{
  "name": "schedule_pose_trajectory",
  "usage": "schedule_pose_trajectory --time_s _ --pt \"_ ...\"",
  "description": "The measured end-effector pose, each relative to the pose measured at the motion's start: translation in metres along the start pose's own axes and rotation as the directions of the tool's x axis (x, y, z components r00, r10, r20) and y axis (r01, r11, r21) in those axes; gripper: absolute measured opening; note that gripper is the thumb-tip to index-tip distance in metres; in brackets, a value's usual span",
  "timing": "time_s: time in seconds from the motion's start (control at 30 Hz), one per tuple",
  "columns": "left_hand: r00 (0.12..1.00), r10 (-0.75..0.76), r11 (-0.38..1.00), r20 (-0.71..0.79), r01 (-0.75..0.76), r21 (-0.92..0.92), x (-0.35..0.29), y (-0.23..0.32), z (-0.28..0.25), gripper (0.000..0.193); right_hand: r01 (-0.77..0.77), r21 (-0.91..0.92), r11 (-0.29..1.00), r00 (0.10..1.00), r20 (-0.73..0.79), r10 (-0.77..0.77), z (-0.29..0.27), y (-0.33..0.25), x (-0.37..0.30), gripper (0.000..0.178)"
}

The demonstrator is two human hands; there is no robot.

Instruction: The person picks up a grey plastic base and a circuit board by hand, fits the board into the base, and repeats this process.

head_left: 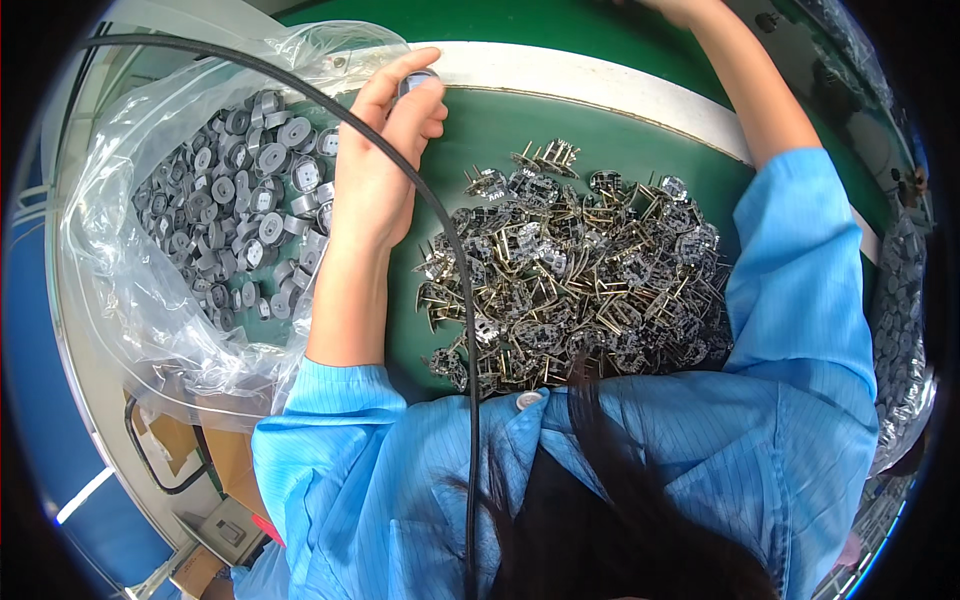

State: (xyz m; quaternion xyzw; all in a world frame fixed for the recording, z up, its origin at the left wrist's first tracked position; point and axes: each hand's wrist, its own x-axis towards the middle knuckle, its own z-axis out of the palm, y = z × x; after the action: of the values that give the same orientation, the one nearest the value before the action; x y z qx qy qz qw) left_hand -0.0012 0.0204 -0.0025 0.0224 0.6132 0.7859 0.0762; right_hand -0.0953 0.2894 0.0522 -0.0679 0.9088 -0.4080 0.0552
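Observation:
My left hand (pixel 385 150) pinches a small round grey cap (pixel 416 80) between thumb and fingers, above the white strip at the far side of the table. To its left lies a clear plastic bag (pixel 105 260) with many similar round grey plastic caps (pixel 270 157) heaped in it. Right of my left forearm is a pile of small round black circuit boards (pixel 580 270) with long brass-coloured pins. My right hand (pixel 685 8) reaches far forward to the top edge of the picture. Its fingers are cut off there, so whatever it touches is hidden.
A black cable (pixel 445 215) runs across the view in front of my left wrist. Beyond the green work surface (pixel 480 125) runs a white strip (pixel 560 82), with another green surface (pixel 480 20) behind it. More grey pieces fill a clear bag (pixel 900 340) at the far right.

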Motion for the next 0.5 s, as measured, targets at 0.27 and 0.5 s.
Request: schedule_pose_trajectory --time_s 0.27,0.5 --pt "0.963 0.256 0.883 0.090 -0.270 0.383 -0.005 -0.011 0.008 0.051 0.260 0.033 0.965 0.895 0.366 -0.254 0.064 -0.010 -0.081 0.033" --pt "0.995 0.102 0.811 0.011 -0.090 0.578 -0.009 0.004 0.000 0.039 0.667 -0.051 0.743 0.736 0.196 -0.648 0.079 -0.016 -0.040 0.032"
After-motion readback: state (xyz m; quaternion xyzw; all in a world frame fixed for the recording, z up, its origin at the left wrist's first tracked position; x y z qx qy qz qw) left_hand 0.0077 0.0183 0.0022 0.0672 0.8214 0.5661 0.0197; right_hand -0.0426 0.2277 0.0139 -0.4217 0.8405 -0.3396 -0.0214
